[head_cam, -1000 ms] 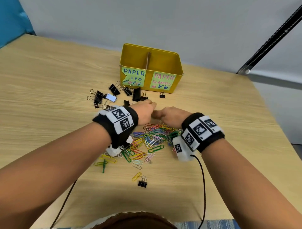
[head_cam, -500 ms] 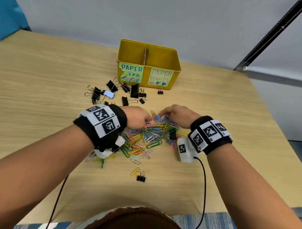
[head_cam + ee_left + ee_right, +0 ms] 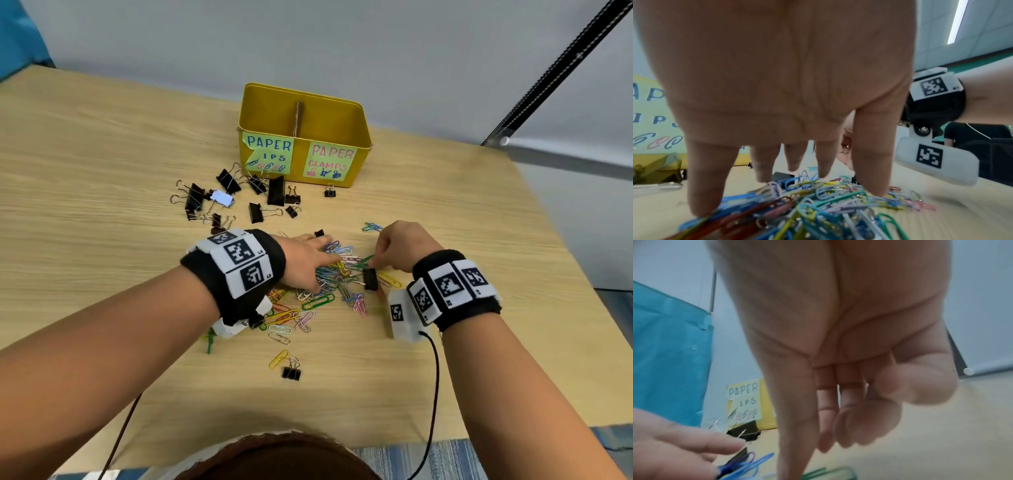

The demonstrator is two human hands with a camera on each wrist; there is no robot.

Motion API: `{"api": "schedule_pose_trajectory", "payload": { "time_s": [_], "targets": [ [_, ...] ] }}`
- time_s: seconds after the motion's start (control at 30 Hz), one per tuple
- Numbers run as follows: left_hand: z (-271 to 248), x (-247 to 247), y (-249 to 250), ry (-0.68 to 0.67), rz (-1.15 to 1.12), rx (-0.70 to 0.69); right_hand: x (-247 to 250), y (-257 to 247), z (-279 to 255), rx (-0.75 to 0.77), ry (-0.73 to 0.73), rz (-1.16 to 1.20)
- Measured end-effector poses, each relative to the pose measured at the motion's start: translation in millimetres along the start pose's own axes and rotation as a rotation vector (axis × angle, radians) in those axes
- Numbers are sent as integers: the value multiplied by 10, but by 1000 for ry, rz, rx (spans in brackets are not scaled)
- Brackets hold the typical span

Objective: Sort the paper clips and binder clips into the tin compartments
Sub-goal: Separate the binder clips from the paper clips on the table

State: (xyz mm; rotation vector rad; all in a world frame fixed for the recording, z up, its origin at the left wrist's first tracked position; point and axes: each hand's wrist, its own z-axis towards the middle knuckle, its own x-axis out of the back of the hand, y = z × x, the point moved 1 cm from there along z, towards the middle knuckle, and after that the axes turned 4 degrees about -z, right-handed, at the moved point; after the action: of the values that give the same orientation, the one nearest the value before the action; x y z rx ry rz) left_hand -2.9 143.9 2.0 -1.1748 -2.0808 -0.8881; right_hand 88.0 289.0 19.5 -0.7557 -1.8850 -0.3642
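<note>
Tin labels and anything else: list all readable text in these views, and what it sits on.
"PAPER" over "IPS", first letters torn off or hidden: left label on the yellow tin, above small paper clip drawings.
"PAPER CLAMPS": right label on the same tin, above small clamp drawings.
Black-and-white square markers on the left wristband and right wristband: patterns only; the tiny characters at their corners are too small to read.
Nothing else is legible.
</note>
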Motion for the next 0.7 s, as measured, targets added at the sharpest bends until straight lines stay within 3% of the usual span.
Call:
{"api": "schedule_pose_trajectory", "payload": {
  "time_s": [0.13, 0.27, 0.33, 0.47, 0.57, 0.7],
  "targets": [
    [-19, -6, 36, 80, -15, -26, -61, -21, -41, 3, -34, -14],
    [-30, -50, 189, -12, 98, -128, -179, -115, -22, 172, 44, 186],
    [-64, -73, 190, -22, 103, -121, -177, -93, -8, 168, 69, 224],
    [-138, -96, 114, -12, 67, -93, -209, -130, -14, 179, -15, 74],
    [-183, -97, 55, -22, 39, -89, -132, -205, 41, 195, 38, 15],
    [-258, -61, -44, 0, -46, -77, 88, -203, 147, 130, 104, 159]
  ]
}}
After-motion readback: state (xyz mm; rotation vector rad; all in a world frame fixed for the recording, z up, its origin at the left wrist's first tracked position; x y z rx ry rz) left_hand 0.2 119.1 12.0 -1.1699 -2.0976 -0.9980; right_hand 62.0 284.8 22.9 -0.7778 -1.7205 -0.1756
